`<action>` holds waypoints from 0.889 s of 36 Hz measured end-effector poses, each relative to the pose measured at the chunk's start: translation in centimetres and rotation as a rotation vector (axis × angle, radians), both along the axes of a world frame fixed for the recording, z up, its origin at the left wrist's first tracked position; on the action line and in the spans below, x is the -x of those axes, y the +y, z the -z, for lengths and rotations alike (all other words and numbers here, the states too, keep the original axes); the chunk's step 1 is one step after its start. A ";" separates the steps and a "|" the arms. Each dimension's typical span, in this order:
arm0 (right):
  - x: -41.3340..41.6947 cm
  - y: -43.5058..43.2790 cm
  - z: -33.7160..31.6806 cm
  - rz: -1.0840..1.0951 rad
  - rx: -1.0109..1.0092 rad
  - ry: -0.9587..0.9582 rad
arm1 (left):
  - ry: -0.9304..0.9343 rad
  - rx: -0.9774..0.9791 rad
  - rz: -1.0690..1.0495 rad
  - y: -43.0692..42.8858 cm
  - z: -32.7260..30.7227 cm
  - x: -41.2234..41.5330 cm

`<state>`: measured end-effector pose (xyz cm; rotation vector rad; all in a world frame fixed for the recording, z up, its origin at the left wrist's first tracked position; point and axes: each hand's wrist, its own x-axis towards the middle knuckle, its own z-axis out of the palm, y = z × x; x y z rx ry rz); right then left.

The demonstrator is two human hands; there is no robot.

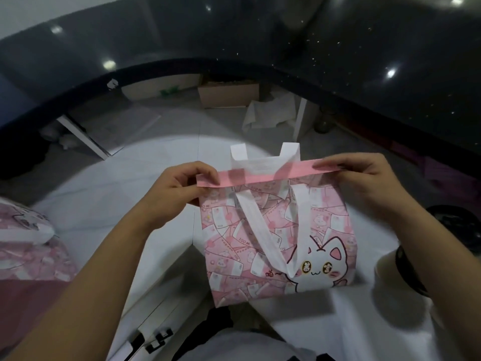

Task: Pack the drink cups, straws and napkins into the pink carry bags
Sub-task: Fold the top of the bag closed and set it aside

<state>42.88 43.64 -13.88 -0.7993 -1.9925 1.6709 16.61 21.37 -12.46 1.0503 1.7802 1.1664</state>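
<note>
Pink paper carry bag printed with banknotes and a white cartoon cat (276, 238) held up flat at mid-frame, above the lap, mouth not yet opened. Left hand (174, 191) pinching the left end of the plain pink top band (263, 175); right hand (364, 178) pinching the right end, fingers closed on the paper. One white flat paper handle (270, 235) hanging down the front face, the other (264, 157) standing above the band.

Progress, judged: early. Bag looks empty and flat; nothing seen inside. No straws or napkins in view. Possibly a cup with dark lid (406, 269) at right edge, touching nothing; cannot tell for sure. More pink printed material (28, 246) at far left, well apart.

Room: open floor below and ahead; dark glossy counter edge (234, 66) arcing beyond, well apart from the bag. Sideways spread for opening the mouth looks free.
</note>
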 end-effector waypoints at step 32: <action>-7.5 -6.0 -1.5 0.027 -0.477 0.029 | 0.381 -0.153 -0.081 -7.7 -1.2 -4.9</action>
